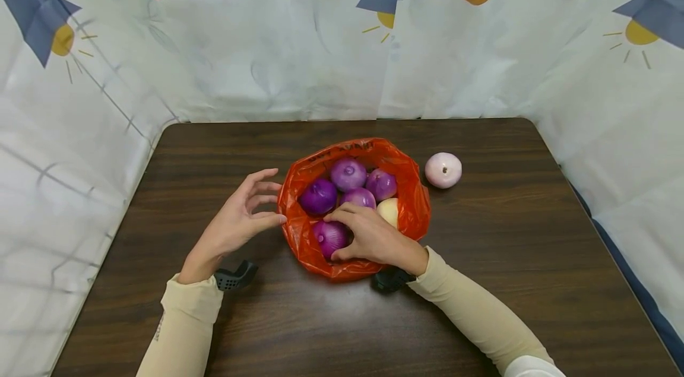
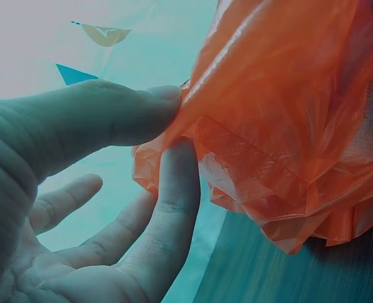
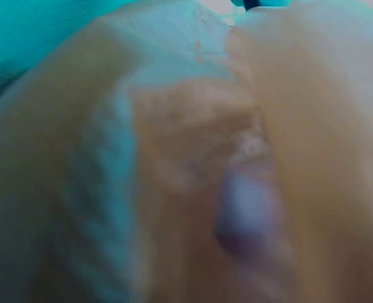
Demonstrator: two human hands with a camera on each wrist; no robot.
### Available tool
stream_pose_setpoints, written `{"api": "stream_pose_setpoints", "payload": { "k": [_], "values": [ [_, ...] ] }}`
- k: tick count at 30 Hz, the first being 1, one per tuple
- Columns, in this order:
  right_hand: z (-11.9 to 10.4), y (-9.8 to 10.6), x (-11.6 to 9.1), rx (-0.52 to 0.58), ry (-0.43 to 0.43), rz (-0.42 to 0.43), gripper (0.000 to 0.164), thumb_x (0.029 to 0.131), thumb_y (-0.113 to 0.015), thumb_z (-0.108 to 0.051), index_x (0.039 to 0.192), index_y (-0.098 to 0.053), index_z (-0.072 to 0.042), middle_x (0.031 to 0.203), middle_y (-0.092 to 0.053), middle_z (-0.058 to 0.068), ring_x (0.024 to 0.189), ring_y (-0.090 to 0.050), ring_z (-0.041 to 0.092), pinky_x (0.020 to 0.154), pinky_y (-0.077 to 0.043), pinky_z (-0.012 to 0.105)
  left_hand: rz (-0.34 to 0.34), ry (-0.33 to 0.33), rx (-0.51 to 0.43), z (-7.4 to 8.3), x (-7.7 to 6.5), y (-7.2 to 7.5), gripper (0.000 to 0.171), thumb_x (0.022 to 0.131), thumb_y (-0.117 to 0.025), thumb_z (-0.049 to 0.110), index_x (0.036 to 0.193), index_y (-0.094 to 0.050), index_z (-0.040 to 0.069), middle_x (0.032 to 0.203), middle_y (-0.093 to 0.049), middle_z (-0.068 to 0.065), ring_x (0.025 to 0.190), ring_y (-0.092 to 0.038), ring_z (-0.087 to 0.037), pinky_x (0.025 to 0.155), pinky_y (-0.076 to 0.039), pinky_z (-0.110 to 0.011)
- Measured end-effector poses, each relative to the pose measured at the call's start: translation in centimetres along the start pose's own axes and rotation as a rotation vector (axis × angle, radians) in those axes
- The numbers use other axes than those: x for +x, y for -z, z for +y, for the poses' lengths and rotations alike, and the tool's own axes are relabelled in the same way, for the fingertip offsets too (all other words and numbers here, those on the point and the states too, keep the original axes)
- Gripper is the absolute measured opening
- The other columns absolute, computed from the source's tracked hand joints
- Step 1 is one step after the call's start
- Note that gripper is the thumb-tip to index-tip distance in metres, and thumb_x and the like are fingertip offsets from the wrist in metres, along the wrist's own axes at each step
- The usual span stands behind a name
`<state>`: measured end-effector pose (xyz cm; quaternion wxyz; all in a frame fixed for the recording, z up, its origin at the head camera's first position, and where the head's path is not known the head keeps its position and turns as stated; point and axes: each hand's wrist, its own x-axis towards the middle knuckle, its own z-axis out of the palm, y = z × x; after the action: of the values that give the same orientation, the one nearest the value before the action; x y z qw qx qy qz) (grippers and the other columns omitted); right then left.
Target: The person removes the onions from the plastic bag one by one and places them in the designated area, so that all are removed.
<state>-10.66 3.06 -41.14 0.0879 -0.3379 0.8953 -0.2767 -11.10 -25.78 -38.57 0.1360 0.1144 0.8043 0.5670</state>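
Note:
A red plastic bag point(image 1: 415, 199) stands wide-mouthed on the table, with several purple onions and a pale one point(image 1: 388, 211) inside. On the bag's left side, my left hand point(image 1: 235, 225) pinches the thin plastic between thumb and index finger, as the left wrist view shows; the other fingers are spread. My right hand point(image 1: 374, 234) reaches into the bag over its near right rim. Its thumb and fingers curl round a purple onion point(image 1: 328, 238) at the front left. The right wrist view is blurred, mostly filled by bag plastic.
One peeled, pinkish-white onion point(image 1: 443, 170) sits on the dark wooden table point(image 1: 513, 306), just right of the bag. White printed sheeting point(image 1: 320, 56) rises behind the table and along both sides.

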Motion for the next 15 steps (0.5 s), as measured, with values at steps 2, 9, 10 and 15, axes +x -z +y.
{"api": "stream_pose_setpoints", "payload": {
  "k": [2, 9, 10, 15],
  "values": [
    [0.1, 0.1, -0.2, -0.006, 0.006, 0.010, 0.064, 0.077, -0.092, -0.037, 0.131, -0.069, -0.013, 0.128, -0.069, 0.004, 0.117, -0.064, 0.018, 0.103, -0.056, 0.037, 0.002, 0.002, 0.001, 0.0, 0.0, 0.0, 0.085, 0.091, -0.079, 0.012, 0.159, -0.030, 0.023, 0.146, -0.050, -0.016, 0.122, -0.062, -0.012, 0.092, -0.059, -0.020],
    [0.2, 1.0, -0.7, -0.004, 0.001, 0.049, 0.062, 0.077, -0.092, -0.034, 0.131, -0.069, -0.013, 0.129, -0.069, 0.004, 0.119, -0.065, 0.019, 0.103, -0.057, 0.038, 0.002, -0.001, -0.005, 0.0, 0.0, 0.0, 0.085, 0.091, -0.080, 0.011, 0.159, -0.031, 0.024, 0.146, -0.050, -0.016, 0.118, -0.062, -0.005, 0.091, -0.059, -0.019],
    [0.1, 1.2, -0.8, 0.002, -0.004, 0.052, 0.062, 0.077, -0.092, -0.034, 0.131, -0.069, -0.013, 0.129, -0.069, 0.004, 0.119, -0.065, 0.019, 0.103, -0.057, 0.038, 0.001, -0.001, -0.004, 0.0, 0.0, 0.0, 0.085, 0.091, -0.080, 0.011, 0.159, -0.031, 0.023, 0.146, -0.050, -0.017, 0.118, -0.062, -0.005, 0.090, -0.059, -0.020],
    [0.2, 1.8, -1.2, 0.016, -0.017, 0.069, 0.062, 0.076, -0.092, -0.035, 0.130, -0.069, -0.014, 0.130, -0.068, 0.004, 0.120, -0.064, 0.020, 0.103, -0.057, 0.040, -0.004, 0.004, 0.000, 0.1, -0.1, 0.0, 0.085, 0.091, -0.079, 0.012, 0.160, -0.030, 0.024, 0.148, -0.049, -0.016, 0.119, -0.062, -0.007, 0.090, -0.059, -0.020]
  ]
}}
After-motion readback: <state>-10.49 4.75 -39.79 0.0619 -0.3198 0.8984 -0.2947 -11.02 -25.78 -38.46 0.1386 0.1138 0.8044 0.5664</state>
